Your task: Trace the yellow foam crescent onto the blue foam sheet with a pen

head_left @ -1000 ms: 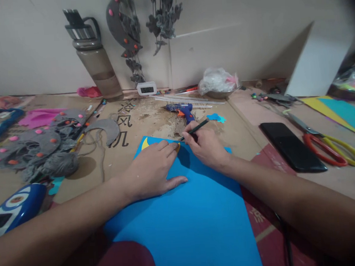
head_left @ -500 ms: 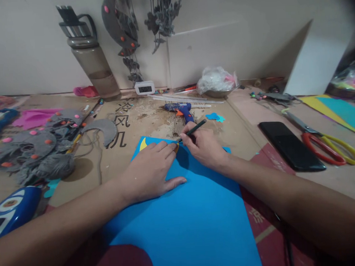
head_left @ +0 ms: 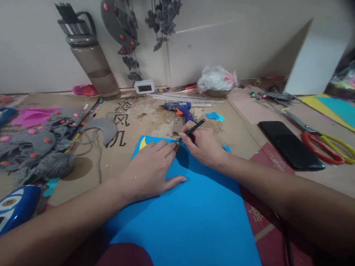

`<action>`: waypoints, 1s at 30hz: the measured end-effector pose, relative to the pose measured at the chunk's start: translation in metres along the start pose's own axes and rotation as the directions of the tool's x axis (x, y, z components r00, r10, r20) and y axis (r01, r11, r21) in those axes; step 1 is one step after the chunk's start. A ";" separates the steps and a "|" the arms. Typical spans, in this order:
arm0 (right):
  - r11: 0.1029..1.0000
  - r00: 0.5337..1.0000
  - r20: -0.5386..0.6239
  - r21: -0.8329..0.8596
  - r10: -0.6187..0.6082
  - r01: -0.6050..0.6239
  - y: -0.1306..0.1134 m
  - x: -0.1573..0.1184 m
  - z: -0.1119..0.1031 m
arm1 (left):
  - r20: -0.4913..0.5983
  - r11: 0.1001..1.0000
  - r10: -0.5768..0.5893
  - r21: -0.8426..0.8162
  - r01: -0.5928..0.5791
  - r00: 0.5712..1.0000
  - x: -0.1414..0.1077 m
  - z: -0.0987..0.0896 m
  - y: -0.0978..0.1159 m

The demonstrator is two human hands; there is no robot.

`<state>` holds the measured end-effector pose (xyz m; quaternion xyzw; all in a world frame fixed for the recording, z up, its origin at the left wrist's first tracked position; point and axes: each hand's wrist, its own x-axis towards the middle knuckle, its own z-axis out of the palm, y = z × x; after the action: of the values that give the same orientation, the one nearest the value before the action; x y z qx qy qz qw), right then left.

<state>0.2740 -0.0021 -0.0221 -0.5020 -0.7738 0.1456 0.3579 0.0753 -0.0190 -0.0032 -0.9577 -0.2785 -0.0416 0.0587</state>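
The left hand [head_left: 152, 165] lay flat with its thumb out to the side, pressing a yellow crescent [head_left: 143, 143] onto the far edge of a blue sheet [head_left: 199, 224], while the right hand [head_left: 204, 143] gripped a dark pencil [head_left: 197, 126], its tip by the crescent's right end. The step appeared to be drawing along that edge; doing it well called for firm, even pressure from the flat fingers so neither piece slid, the point tight against the yellow rim, and light, short strokes around the curve. Since the left hand covered the crescent's middle, shifting the hold one finger at a time would probably have been safest. The sheet rested on worn cardboard [head_left: 234, 125] with black printed characters, stained near a blue glue gun [head_left: 185, 110]. A black phone [head_left: 289, 145] and scissors [head_left: 321, 145] lay to the right, grey felt moons [head_left: 29, 147] to the left; behind, a bottle [head_left: 98, 69] and small digital clock [head_left: 144, 86] stood before a pale wall [head_left: 232, 7].
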 end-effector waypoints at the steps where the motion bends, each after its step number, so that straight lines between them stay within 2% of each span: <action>1: 1.000 1.000 0.000 -0.002 0.001 -0.001 0.000 0.000 0.000 | -0.002 1.000 0.001 -0.002 -0.001 1.000 0.000 0.000 0.000; 21: 0.998 0.999 0.015 -0.059 0.035 -0.035 0.001 0.004 0.001 | 0.012 1.000 0.005 -0.011 -0.004 1.000 0.001 0.002 0.000; 27: 0.997 0.997 -0.074 0.068 0.036 -0.031 0.006 0.004 0.002 | -0.006 0.999 -0.003 -0.036 0.002 1.000 0.000 0.002 -0.001; 30: 0.989 0.995 -0.078 0.137 0.061 -0.050 0.009 0.003 0.003 | -0.004 0.999 -0.004 -0.036 0.003 1.000 0.000 0.003 -0.001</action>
<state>0.2769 0.0051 -0.0281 -0.5034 -0.7326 0.1869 0.4183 0.0746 -0.0181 -0.0057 -0.9581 -0.2792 -0.0486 0.0418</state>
